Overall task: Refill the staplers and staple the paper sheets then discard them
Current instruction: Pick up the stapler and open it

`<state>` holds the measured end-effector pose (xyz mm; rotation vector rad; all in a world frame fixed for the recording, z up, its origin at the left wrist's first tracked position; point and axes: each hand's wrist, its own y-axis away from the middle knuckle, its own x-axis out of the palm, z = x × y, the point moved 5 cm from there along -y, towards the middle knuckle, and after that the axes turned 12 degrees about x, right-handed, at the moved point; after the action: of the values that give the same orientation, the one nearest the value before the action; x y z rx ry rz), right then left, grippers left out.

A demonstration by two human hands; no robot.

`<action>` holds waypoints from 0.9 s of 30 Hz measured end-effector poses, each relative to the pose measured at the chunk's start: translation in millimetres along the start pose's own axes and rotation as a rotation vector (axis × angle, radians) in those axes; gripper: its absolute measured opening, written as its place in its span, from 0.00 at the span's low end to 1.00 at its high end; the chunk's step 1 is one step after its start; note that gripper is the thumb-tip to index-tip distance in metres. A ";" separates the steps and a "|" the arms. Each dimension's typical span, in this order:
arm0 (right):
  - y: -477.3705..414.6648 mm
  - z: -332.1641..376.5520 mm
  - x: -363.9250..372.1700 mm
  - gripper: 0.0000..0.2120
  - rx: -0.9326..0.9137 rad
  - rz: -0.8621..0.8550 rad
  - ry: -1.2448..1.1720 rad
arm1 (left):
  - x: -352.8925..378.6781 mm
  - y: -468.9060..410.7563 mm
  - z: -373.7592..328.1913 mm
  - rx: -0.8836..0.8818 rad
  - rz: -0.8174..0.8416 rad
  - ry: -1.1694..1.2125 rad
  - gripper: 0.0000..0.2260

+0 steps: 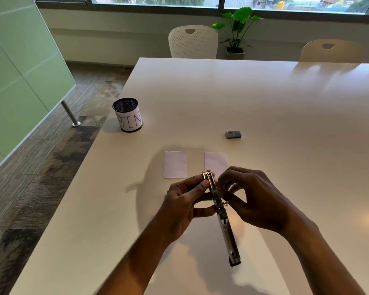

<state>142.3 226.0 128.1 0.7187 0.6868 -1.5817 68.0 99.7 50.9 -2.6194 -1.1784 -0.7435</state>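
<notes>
A stapler (pixel 227 228) is swung wide open, its metal magazine pointing away from me and its black top hanging toward me. My left hand (pixel 185 206) grips the magazine between thumb and fingers. My right hand (pixel 251 199) pinches at the magazine near the hinge; what its fingertips hold is too small to tell. Two small white paper sheets lie flat just beyond my hands, one on the left (pixel 175 164) and one on the right (pixel 214 161), partly hidden by my fingers. A small box of staples (pixel 233 134) sits farther back on the white table (pixel 264 99).
A black mesh cup labelled BIN (pixel 128 114) stands near the table's left edge. Two white chairs (pixel 193 42) and a potted plant (pixel 238 28) stand beyond the far edge. A green partition (pixel 19 71) and carpet lie left.
</notes>
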 end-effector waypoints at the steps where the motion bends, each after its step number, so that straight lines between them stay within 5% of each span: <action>1: 0.7 0.2 0.3 0.07 -0.009 -0.019 -0.002 | 0.2 -0.8 -0.4 0.000 0.002 0.002 0.13; 12: 1.0 -4.9 1.0 0.09 -0.044 -0.115 0.012 | -1.2 -3.1 0.9 -0.002 0.001 -0.012 0.12; 18: -13.3 -16.2 -7.8 0.08 0.056 -0.220 -0.305 | 4.4 -5.2 -4.7 0.010 0.035 -0.028 0.11; 27: -16.6 -22.4 0.0 0.11 0.001 -0.328 -0.424 | 12.7 -11.9 -8.2 0.000 0.035 -0.059 0.09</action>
<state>127.4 245.3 114.5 0.2583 0.5034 -1.9568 63.3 113.0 63.9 -2.6720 -1.1451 -0.6635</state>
